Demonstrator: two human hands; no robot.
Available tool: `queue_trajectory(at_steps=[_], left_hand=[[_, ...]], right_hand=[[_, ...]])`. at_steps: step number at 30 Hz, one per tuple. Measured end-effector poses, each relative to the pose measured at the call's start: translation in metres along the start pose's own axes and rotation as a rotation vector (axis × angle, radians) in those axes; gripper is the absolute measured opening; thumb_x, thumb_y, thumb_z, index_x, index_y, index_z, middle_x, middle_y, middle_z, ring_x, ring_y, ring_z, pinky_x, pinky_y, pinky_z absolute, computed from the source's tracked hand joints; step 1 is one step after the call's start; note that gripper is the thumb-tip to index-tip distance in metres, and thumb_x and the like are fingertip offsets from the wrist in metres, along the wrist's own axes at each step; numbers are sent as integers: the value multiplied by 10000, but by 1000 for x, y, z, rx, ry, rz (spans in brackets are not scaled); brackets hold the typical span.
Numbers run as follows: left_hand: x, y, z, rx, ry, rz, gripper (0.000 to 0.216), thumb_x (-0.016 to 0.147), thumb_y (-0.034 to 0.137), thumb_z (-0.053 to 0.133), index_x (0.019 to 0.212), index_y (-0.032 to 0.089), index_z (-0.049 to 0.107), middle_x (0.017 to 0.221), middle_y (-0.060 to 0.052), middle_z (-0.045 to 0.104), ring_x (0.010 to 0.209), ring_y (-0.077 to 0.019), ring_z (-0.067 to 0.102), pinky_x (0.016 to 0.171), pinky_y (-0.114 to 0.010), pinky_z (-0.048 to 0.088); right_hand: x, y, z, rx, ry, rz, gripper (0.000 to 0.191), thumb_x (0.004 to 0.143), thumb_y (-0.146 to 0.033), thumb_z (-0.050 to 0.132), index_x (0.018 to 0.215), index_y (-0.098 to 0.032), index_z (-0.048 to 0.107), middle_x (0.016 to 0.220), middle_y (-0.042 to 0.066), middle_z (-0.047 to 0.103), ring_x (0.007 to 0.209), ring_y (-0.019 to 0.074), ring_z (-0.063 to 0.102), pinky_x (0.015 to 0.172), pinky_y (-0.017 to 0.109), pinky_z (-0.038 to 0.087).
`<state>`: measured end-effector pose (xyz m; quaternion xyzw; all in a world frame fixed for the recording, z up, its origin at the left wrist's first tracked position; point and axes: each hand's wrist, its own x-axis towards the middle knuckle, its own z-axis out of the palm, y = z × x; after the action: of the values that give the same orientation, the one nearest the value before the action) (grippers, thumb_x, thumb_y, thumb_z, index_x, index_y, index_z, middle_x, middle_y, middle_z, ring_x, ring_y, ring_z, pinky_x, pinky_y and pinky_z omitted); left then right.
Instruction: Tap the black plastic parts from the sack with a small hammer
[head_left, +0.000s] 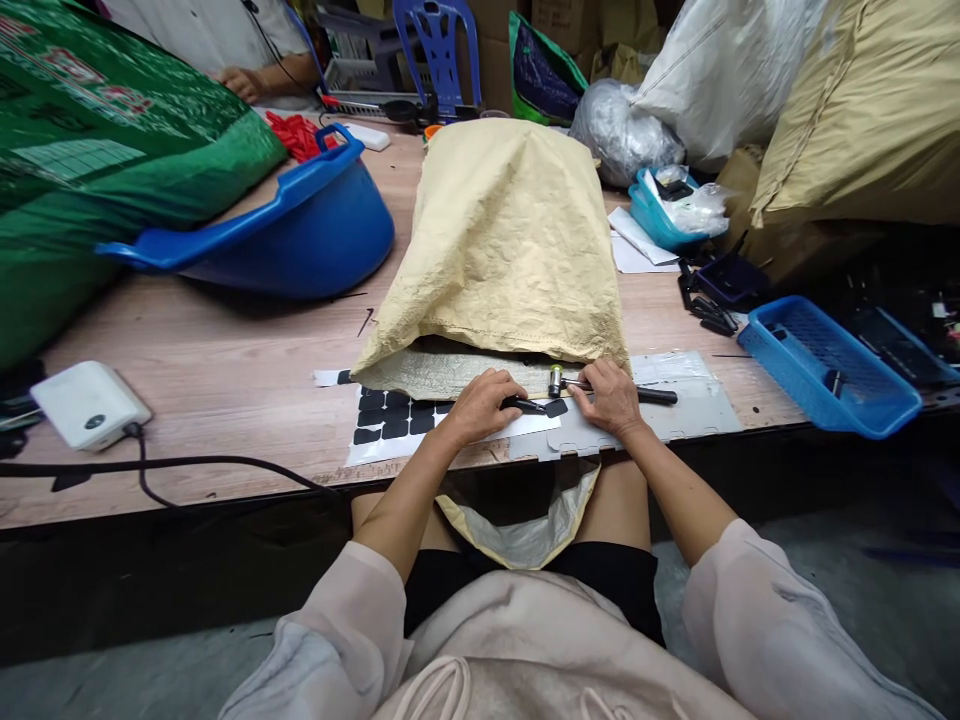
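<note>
My left hand (480,405) rests on a white sheet (390,425) covered with several black square stickers. Its fingers are closed on a small black piece (525,404). My right hand (611,395) lies just to the right, its fingers curled over a small hammer (556,381) with a metal head and a black handle that sticks out to the right. A large tan woven sack (506,240) lies on the wooden table (225,370) directly behind both hands. A smaller open sack (525,520) hangs between my knees.
A tipped blue basin (300,225) and a green sack (90,170) sit at the left. A white power adapter (90,405) with a black cable lies front left. Blue baskets (829,365) and black parts stand at the right. Another person's hand (240,82) shows at the far left.
</note>
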<state>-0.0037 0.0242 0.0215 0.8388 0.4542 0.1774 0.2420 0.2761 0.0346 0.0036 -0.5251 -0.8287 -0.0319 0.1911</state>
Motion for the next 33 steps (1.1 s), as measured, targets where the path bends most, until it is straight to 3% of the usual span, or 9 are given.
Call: queue_trajectory(at_steps=[8,13,19,25,29,33], left_hand=[[-11,-3,28,-198,221,-112,161,818,263,817,958,218,751,957,-39,693,975,-238,627,932,-396,487],[-10,-4,28,-179,189,-135,184,796,325,859,910,223,756,887,-26,689,938,-234,622,899,-384,472],[-8,-1,30,-147,180,-168,157,816,341,845,906,236,771,885,-23,690,948,-233,617,902,-381,453],[-7,1,29,-165,184,-183,180,807,332,867,905,224,763,901,-26,690,952,-229,617,885,-369,453],[-5,2,26,-164,173,-182,178,817,335,858,855,211,736,873,-22,666,931,-223,611,865,-359,447],[-5,3,26,-150,164,-182,212,828,360,842,794,203,704,848,-21,638,907,-216,599,852,-359,439]], right_hand=[[-1,4,2,12,13,-12,204,990,-392,597,875,-224,614,900,62,626,897,245,545,803,367,392],[1,1,-6,34,6,-22,227,1013,-388,572,871,-222,634,877,64,640,879,245,553,803,371,402],[-9,-46,-30,205,104,108,296,1073,-423,483,953,-234,675,912,63,667,864,205,612,772,316,447],[-20,-93,-36,397,111,193,289,1088,-404,446,1089,-246,689,961,67,691,911,203,658,796,300,498],[-24,-108,-31,371,129,192,300,1091,-378,439,1185,-250,694,1009,75,702,940,206,673,792,293,505],[-28,-110,-24,245,59,187,291,1084,-374,451,1128,-259,714,984,61,703,813,199,657,653,296,461]])
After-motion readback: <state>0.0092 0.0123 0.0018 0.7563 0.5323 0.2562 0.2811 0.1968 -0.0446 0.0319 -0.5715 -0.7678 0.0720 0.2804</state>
